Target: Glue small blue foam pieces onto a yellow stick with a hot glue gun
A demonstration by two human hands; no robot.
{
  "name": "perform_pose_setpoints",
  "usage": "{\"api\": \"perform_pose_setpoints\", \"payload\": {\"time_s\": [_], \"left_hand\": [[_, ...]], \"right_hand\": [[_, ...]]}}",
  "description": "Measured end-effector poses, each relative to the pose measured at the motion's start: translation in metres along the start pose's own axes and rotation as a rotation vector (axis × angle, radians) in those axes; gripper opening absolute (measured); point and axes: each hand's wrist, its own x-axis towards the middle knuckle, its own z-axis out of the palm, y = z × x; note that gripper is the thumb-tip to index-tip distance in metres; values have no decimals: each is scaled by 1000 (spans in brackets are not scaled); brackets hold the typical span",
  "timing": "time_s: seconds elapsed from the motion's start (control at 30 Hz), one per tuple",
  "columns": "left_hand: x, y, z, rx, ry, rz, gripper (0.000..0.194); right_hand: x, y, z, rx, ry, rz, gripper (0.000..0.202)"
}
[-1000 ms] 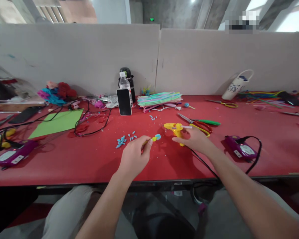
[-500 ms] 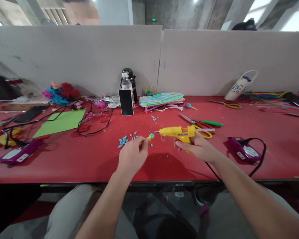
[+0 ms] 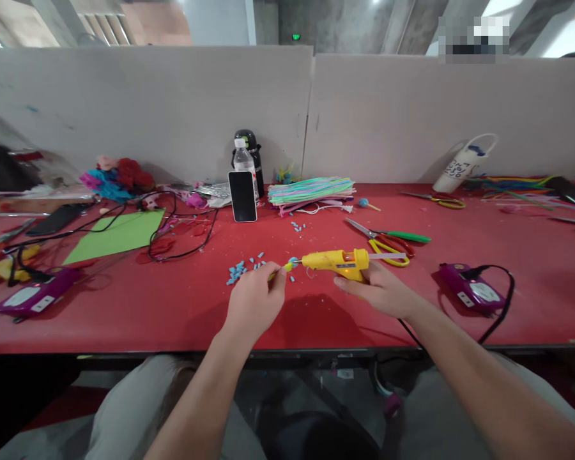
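Note:
My left hand [image 3: 257, 295] pinches a small yellow stick with a blue tip [image 3: 292, 260], held above the red table. In my right hand [image 3: 386, 289] is a yellow hot glue gun [image 3: 336, 260], gripped by its handle, with a clear glue stick [image 3: 388, 256] poking out of its back. The gun's nozzle lies at the blue tip and partly hides it; whether they touch I cannot tell. Short blue pieces [image 3: 237, 272] lie in a loose heap just left of my left hand, and a few more [image 3: 298, 227] lie farther back.
Scissors with yellow handles [image 3: 388, 252] and a green-handled tool lie behind the glue gun. A phone [image 3: 243, 197] leans against bottles, left of bundled pipe cleaners [image 3: 311, 191]. Purple power boxes [image 3: 472, 289] with black cords sit at both sides. Green paper [image 3: 117, 236] lies left.
My right hand has brought the glue gun slightly left and down, so its nozzle now overlaps the blue tip. My left hand has barely moved.

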Motion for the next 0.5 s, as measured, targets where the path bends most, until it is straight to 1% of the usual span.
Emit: {"api": "perform_pose_setpoints", "payload": {"time_s": [0.17,0.33,0.5], "left_hand": [[-1,0,1,12,5,11,25],[-1,-1,1,2,-9,-9,25],[0,-1,1,15,-19,-14,25]], "right_hand": [[1,0,0,2,-4,-9,19],[0,-1,0,12,-21,0,18],[0,-2,1,16,-20,4,22]]}}
